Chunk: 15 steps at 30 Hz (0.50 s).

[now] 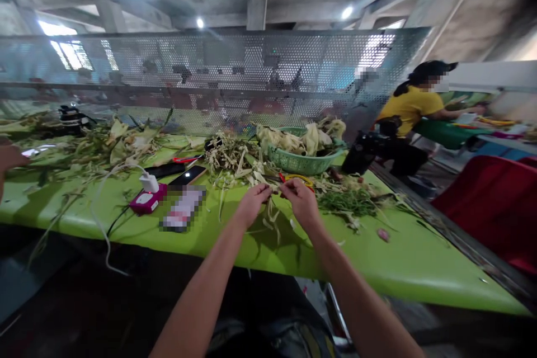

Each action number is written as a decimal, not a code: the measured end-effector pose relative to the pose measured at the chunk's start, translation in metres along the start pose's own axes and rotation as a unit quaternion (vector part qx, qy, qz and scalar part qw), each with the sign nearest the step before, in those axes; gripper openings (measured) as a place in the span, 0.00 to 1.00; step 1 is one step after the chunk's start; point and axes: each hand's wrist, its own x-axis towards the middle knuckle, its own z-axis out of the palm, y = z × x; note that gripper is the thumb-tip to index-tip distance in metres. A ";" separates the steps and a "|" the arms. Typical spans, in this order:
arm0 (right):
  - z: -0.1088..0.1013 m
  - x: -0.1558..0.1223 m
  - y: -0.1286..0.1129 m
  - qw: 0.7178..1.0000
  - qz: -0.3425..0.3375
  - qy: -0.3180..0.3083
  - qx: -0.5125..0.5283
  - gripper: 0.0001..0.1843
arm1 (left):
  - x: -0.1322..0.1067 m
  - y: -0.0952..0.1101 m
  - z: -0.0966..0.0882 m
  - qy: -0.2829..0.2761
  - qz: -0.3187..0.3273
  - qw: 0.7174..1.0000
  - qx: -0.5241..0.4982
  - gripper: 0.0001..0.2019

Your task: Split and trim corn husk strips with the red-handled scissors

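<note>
Magenta power block [146,206], left of centre; white charger [149,182] sits on it. Perforated panel [218,61] spans upper half. Red chair [490,207], right edge.

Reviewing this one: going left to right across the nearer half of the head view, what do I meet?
Boxy magenta-and-white power socket, left hand, thin pale dried plant strips, right hand, small pinkish rounded piece, large red chair.

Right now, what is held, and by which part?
Pale strands, apparently pinched at their upper ends by the left hand; whether the right hand grips any cannot be told.
</note>
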 end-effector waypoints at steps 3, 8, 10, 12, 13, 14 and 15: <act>0.000 -0.001 0.006 0.999 0.025 -0.020 0.029 0.13 | -0.002 0.000 -0.003 -0.007 0.003 1.000 0.009 0.13; -0.001 -0.003 0.009 0.992 0.066 -0.070 0.078 0.19 | -0.005 0.001 -0.006 -0.020 0.010 0.999 0.041 0.13; -0.001 -0.003 0.008 0.990 0.072 -0.066 0.101 0.19 | -0.005 0.001 -0.005 -0.024 0.014 0.998 0.059 0.13; -0.001 -0.002 0.007 0.988 0.070 -0.053 0.123 0.17 | -0.006 0.001 -0.002 -0.032 0.016 0.997 0.075 0.13; -0.001 -0.002 0.007 0.988 0.067 -0.044 0.132 0.16 | -0.006 0.000 -0.001 -0.038 0.016 0.996 0.081 0.14; -0.001 -0.002 0.007 0.988 0.065 -0.035 0.138 0.15 | -0.006 0.000 0.000 -0.044 0.016 0.995 0.086 0.14; -0.001 -0.002 0.008 0.988 0.062 -0.025 0.141 0.14 | -0.006 0.000 0.001 -0.049 0.017 0.994 0.091 0.14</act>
